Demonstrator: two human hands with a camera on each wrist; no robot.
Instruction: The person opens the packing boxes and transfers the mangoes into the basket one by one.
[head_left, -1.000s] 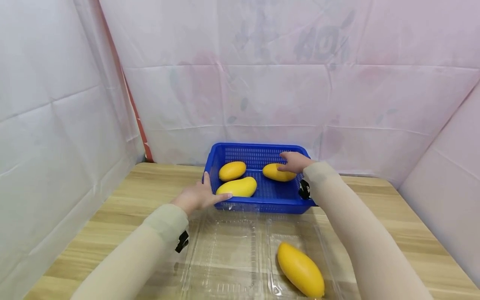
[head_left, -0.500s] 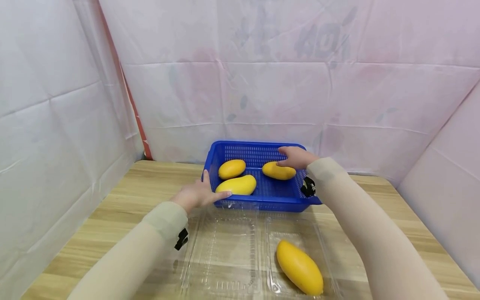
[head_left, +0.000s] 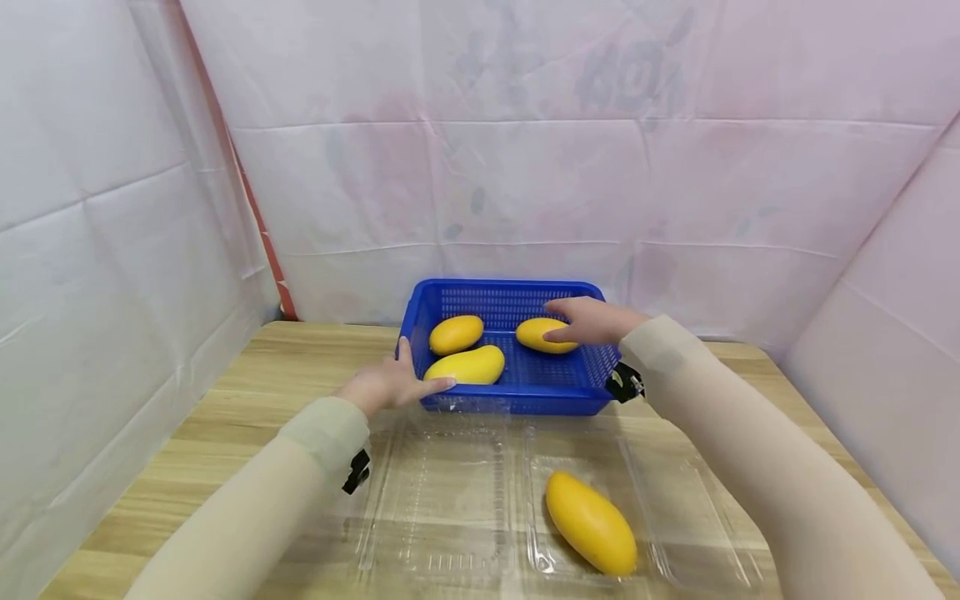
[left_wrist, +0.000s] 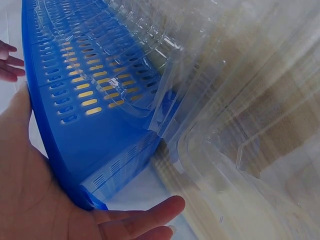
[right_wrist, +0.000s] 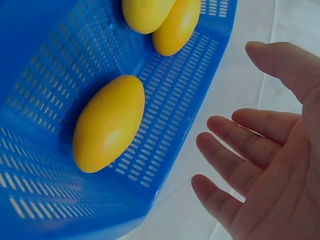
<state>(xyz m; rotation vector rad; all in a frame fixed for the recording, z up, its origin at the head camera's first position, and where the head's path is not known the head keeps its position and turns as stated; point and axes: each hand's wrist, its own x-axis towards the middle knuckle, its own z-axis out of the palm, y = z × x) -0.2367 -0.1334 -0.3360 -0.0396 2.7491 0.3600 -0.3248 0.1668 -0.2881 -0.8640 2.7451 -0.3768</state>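
A blue perforated basket [head_left: 555,401] holds three yellow mangoes: one at the back left [head_left: 457,334], one at the front left [head_left: 467,366] and one at the right [head_left: 534,334]. My left hand [head_left: 386,383] rests against the basket's near left corner. Its thumb and fingers are spread along the rim, as the left wrist view also shows. Over the right side hovers my right hand [head_left: 592,321], fingers extended and apart from the right mango [right_wrist: 109,124]. Another mango [head_left: 591,523] lies in a clear plastic tray [head_left: 531,546] nearer me.
A clear plastic container [head_left: 450,500] lies left of the tray, partly against the basket's front. More clear plastic [head_left: 705,517] lies to the right. White sheeting walls [head_left: 525,183] surround the wooden table [head_left: 315,358] at the back and sides.
My right hand has drifted slightly right relative to the basket. My left hand stays at the basket's corner, and the head view has shifted a little.
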